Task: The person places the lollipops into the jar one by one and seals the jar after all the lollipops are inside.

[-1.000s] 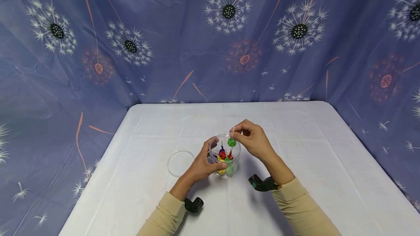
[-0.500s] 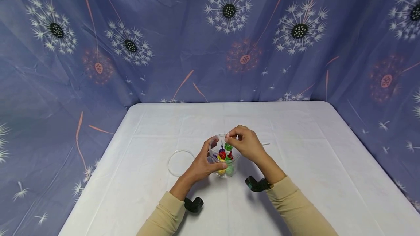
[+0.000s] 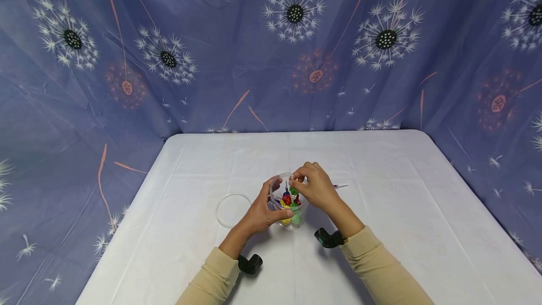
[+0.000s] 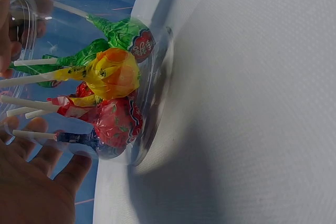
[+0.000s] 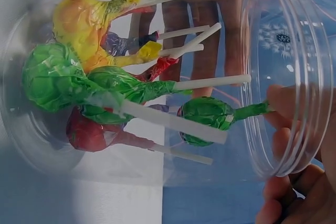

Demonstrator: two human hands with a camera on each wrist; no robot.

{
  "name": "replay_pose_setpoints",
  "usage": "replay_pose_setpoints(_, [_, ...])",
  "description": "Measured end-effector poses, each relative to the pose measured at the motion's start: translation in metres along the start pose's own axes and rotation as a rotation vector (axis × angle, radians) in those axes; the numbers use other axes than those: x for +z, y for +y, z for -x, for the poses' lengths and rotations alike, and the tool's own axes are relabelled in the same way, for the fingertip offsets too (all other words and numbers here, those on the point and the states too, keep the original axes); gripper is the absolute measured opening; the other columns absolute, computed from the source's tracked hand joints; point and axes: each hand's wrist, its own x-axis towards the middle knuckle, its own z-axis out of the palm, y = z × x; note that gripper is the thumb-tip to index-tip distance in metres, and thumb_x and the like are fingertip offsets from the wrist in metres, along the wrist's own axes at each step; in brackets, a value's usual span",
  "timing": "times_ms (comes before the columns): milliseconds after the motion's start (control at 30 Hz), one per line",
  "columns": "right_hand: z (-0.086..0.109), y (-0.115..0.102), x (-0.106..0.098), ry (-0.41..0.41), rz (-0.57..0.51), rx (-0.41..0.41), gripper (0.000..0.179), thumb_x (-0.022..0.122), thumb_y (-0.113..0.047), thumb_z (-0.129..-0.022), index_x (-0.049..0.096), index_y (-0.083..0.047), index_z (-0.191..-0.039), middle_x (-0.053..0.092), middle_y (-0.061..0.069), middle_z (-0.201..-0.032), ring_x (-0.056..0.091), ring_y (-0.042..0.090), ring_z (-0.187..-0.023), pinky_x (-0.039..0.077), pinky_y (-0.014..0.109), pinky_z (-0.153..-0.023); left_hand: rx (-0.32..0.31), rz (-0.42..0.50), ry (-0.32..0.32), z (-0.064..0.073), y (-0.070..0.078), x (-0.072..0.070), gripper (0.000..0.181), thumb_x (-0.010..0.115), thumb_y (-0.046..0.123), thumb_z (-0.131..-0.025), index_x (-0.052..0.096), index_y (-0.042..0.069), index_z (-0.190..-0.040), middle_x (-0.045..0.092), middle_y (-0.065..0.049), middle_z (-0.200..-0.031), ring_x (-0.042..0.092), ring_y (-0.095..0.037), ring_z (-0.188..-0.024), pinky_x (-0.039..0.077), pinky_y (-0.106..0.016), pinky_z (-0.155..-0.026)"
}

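My left hand (image 3: pixel 259 213) grips a clear plastic jar (image 5: pixel 310 51) from its left side, thumb in front and fingers behind. The jar stands on the white table with its mouth up. Over the rim, my right hand (image 3: pixel 315 185) pinches a green-wrapped lollipop (image 5: pixel 205 121) at its stick end, its head down inside the jar. Below it lie several more lollipops: a yellow one (image 4: pixel 113 74), a red one (image 4: pixel 116 121), another green one (image 5: pixel 50 77) and a dark blue one (image 4: pixel 100 142), most with white sticks pointing up.
A clear round lid (image 3: pixel 234 195) lies flat on the white tablecloth (image 3: pixel 203 258), left of the jar. Beyond my right hand, a lollipop stick (image 3: pixel 340 186) shows on the table, the rest hidden. A blue dandelion-print curtain (image 3: pixel 237 60) hangs behind.
My right hand has moved left and lower, bringing the green lollipop from the rim down into the jar. The stick on the table has come into view. My left hand stays put.
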Motion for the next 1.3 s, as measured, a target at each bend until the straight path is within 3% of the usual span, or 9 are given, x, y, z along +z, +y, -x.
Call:
replay_pose_setpoints(300, [0.002, 0.0, 0.001, 0.001, 0.027, 0.012, 0.008, 0.072, -0.02, -0.081, 0.073, -0.018, -0.089, 0.051, -0.005, -0.073, 0.04, 0.012, -0.073, 0.034, 0.026, -0.064, 0.005, -0.015, 0.006, 0.0, -0.001, 0.002, 0.09, 0.075, 0.024, -0.08, 0.018, 0.016, -0.149, 0.027, -0.008, -0.155, 0.027, -0.028, -0.143, 0.028, -0.048, -0.114])
replay_pose_setpoints(767, [0.005, 0.002, -0.023, 0.122, -0.152, -0.012, 0.009, 0.072, -0.018, -0.083, 0.073, -0.015, -0.091, 0.056, -0.001, -0.075, 0.045, 0.018, -0.072, 0.037, 0.027, -0.064, 0.003, -0.026, 0.012, 0.0, 0.0, 0.002, 0.091, 0.076, 0.023, -0.08, 0.017, 0.017, -0.149, 0.027, -0.008, -0.155, 0.028, -0.031, -0.142, 0.026, -0.051, -0.114])
replay_pose_setpoints(1067, [0.006, 0.016, -0.042, 0.156, -0.164, 0.053, 0.009, 0.07, -0.021, -0.085, 0.072, -0.017, -0.093, 0.056, -0.002, -0.077, 0.045, 0.013, -0.071, 0.04, 0.025, -0.057, -0.004, -0.04, 0.014, 0.0, 0.0, 0.002, 0.091, 0.076, 0.024, -0.08, 0.017, 0.017, -0.149, 0.028, -0.008, -0.155, 0.027, -0.028, -0.143, 0.023, -0.051, -0.115])
replay_pose_setpoints(1300, [0.007, 0.033, -0.048, 0.185, -0.134, 0.044, 0.012, 0.069, -0.021, -0.086, 0.072, -0.014, -0.094, 0.057, -0.001, -0.08, 0.044, 0.012, -0.072, 0.038, 0.026, -0.062, 0.009, -0.048, 0.013, 0.001, 0.002, 0.002, 0.089, 0.075, 0.024, -0.081, 0.018, 0.015, -0.149, 0.028, -0.009, -0.155, 0.026, -0.028, -0.144, 0.022, -0.052, -0.116])
